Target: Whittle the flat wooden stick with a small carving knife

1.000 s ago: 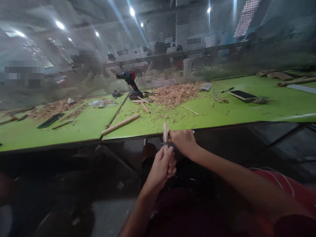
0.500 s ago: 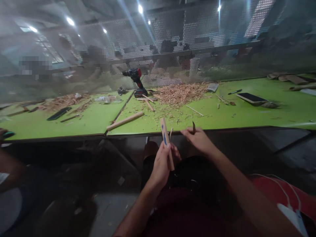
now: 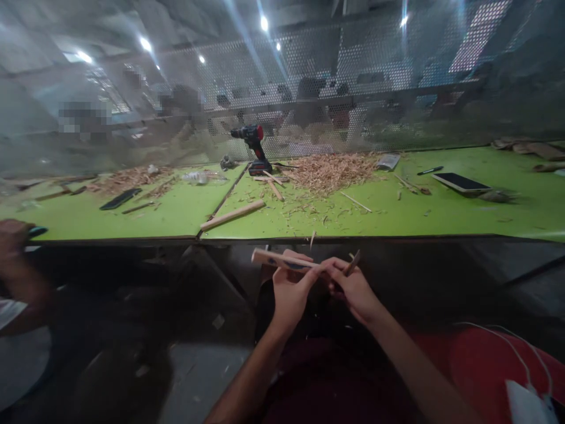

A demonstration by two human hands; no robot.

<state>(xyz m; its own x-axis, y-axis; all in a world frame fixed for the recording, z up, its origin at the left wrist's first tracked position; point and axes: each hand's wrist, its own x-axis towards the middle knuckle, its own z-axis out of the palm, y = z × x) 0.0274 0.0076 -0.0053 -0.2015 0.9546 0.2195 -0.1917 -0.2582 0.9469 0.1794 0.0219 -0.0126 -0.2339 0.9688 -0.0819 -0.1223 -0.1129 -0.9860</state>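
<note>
My left hand (image 3: pixel 291 294) is closed around a pale wooden stick (image 3: pixel 269 257) with blue marks on its side. The stick lies nearly level, one end pointing left and the other running into my right hand (image 3: pixel 353 288). That hand is closed too, its fingertips meeting the stick's right end. A slim dark tool that looks like a carving knife (image 3: pixel 353 262) pokes up from its grip; the rest is hidden by the fingers. Just above the hands, a thin wood shaving (image 3: pixel 313 238) shows against the table's front edge.
On the green table (image 3: pixel 410 218) are a heap of shavings (image 3: pixel 335 171), a cordless drill (image 3: pixel 253 144), a wooden rod (image 3: pixel 232 215), a tablet-like device (image 3: pixel 461 182) and a pen (image 3: pixel 430 170). A perforated screen stands behind. At far left, another person's hand (image 3: pixel 13 235) holds something dark.
The wooden stick has turned from nearly upright to nearly level, pointing left. My right hand has moved in to the stick, still gripping the tool. A shaving has come away from the stick.
</note>
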